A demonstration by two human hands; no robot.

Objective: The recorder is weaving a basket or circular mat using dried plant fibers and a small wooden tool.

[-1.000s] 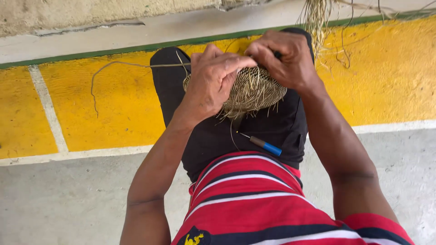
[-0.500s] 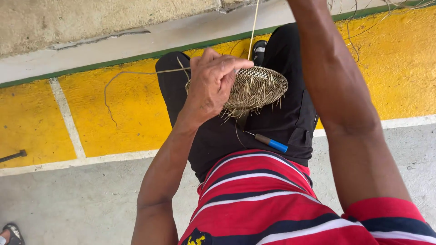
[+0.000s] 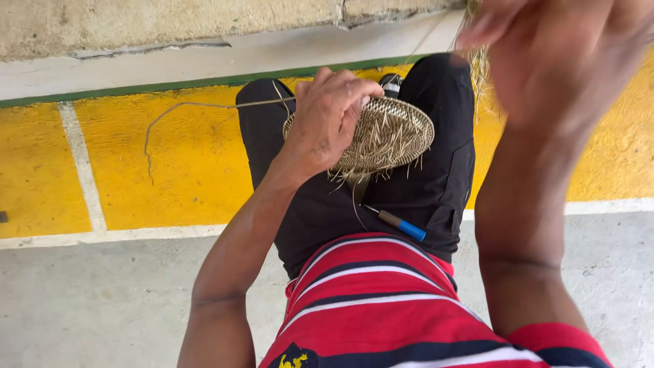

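Where the person's lap fills the middle of the head view, a round woven straw disc [image 3: 381, 136] rests on the black trousers [image 3: 320, 204], its flat coiled face turned up and loose straw ends sticking out along its lower edge. The left hand [image 3: 330, 116] lies over the disc's left part, fingers curled down onto the weave and clasping it at the rim nearest the knees. A long thin fibre strand [image 3: 197, 106] runs out from under that hand to the left, across the thigh and over the yellow floor, where it bends downward and ends.

The right hand [image 3: 545, 48] is raised high and close to the camera, well apart from the disc, large and blurred; its fingers look loosely bent, but whether they pinch a strand I cannot tell. Behind it, near the top edge, a tuft of loose straw [image 3: 480, 58] hangs beside the right knee.

Just below the disc, a small tool with a brown shaft and blue handle [image 3: 402, 225] lies slantwise on the trousers, near the hem of a red shirt with white and dark stripes [image 3: 381, 307].

The floor under the legs is painted yellow [image 3: 197, 170] with white lines crossing it; a green stripe [image 3: 136, 88] borders it at the far side, below a pale concrete kerb [image 3: 170, 27]. Nearer the person, the floor is bare grey concrete [image 3: 102, 300].
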